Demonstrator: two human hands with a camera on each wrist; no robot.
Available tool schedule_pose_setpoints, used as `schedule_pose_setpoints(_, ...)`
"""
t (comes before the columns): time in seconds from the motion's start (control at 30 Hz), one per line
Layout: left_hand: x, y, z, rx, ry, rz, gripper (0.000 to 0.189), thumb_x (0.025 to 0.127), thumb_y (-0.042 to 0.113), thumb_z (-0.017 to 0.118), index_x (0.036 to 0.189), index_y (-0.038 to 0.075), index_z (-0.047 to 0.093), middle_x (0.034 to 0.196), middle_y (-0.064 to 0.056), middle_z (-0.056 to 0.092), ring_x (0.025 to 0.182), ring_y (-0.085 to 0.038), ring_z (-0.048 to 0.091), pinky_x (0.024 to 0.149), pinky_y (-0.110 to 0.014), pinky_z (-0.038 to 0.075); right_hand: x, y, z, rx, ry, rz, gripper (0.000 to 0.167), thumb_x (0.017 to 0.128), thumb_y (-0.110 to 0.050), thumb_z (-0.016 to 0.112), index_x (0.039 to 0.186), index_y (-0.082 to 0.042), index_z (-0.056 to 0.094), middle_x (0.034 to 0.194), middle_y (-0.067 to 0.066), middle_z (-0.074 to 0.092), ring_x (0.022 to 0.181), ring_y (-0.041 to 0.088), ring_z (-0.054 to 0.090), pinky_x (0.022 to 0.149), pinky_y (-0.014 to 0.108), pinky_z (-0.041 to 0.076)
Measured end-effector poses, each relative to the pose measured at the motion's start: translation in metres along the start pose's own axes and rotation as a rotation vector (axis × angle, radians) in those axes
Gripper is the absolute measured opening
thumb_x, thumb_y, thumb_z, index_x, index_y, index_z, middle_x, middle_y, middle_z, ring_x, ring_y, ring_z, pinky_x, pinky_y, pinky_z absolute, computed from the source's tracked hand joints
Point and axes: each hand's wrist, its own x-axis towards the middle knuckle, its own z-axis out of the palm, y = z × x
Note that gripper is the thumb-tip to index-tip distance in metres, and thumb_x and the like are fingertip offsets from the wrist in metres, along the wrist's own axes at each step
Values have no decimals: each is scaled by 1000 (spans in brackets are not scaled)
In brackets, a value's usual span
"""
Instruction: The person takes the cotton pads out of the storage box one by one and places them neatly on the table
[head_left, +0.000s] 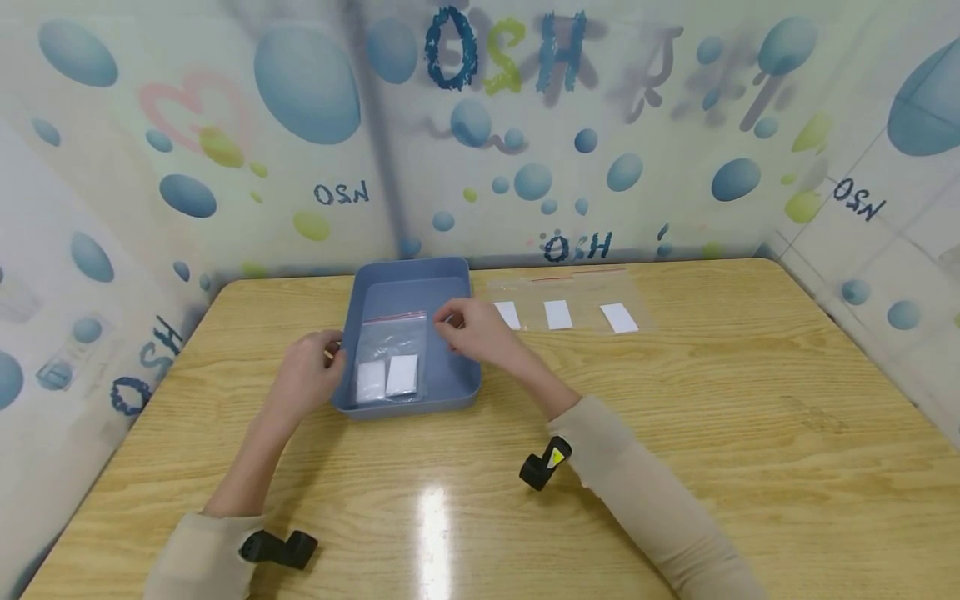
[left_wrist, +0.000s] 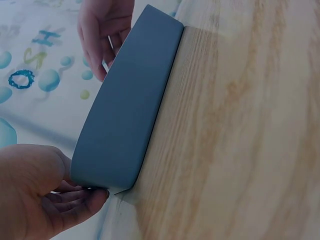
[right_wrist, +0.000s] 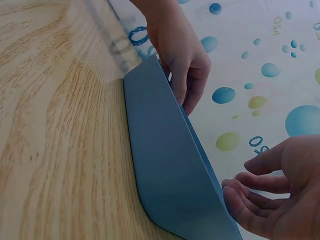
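Observation:
A blue-grey tray (head_left: 405, 408) lies on the table, its side wall large in the left wrist view. Inside it is a clear zip bag (head_left: 393, 337) with two white rectangular pieces (head_left: 402, 375) showing; whether bags overlap there I cannot tell. My left hand (head_left: 303, 379) grips the tray's left side, its fingers curled by the wall (left_wrist: 75, 205). Over the tray's right side hovers my right hand (head_left: 476, 329), fingers loosely bent. In the right wrist view, that hand's thumb and fingertips (right_wrist: 245, 195) stand apart and hold nothing visible.
Right of the tray, clear zip bags (head_left: 592, 312) lie in a row, with three white pieces (head_left: 558, 314) showing. The wooden table (head_left: 675, 433) meets a printed wall (head_left: 525, 208) at the back. Black wrist cameras (head_left: 543, 467) stick out from both sleeves.

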Motion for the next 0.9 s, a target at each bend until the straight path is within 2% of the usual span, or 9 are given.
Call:
schedule_pose_setpoints(0.2,0,0,0,-3,-6,2,34,96,-2,52,122,-22,57,101,-31,65,79,-32,65,62,-38,53,2,0,7,-4,-11,-9,22,100,-10,59,115,4,67,93,20,71,71,18,67,58,22,48)
schedule_pose_setpoints(0.37,-1,1,-1,-3,-6,3,33,96,-2,52,122,-22,57,101,-31,65,79,-32,66,62,-38,54,4,0,13,1,-2,23,21,99,-10,59,114,4,66,95,18,72,73,18,68,59,23,50)
schedule_pose_setpoints(0.53,0,1,-1,4,6,9,32,95,-3,52,120,-21,59,99,-30,66,78,-31,65,62,-38,53,6,-1,18,-40,21,56,22,99,-11,59,114,4,67,93,13,73,71,15,68,60,23,50)
schedule_pose_setpoints(0.73,0,1,0,9,13,11,31,95,-2,52,119,-20,60,98,-29,66,77,-31,65,62,-38,53,9,-5,23,-73,24,113,29,98,-13,58,120,6,65,91,11,74,72,16,69,61,24,51)
schedule_pose_setpoints(0.87,0,1,0,2,10,4,31,95,-2,52,120,-20,60,99,-29,66,77,-30,65,62,-38,52,11,-5,28,-97,33,151,32,98,-13,59,123,7,63,78,7,72,63,13,65,56,22,48)
schedule_pose_setpoints(0.9,0,1,0,1,10,3,31,95,-2,52,120,-20,60,99,-29,66,77,-30,65,62,-38,53,12,-5,29,-107,34,157,26,98,-13,59,114,7,66,71,4,69,58,11,62,53,22,46)
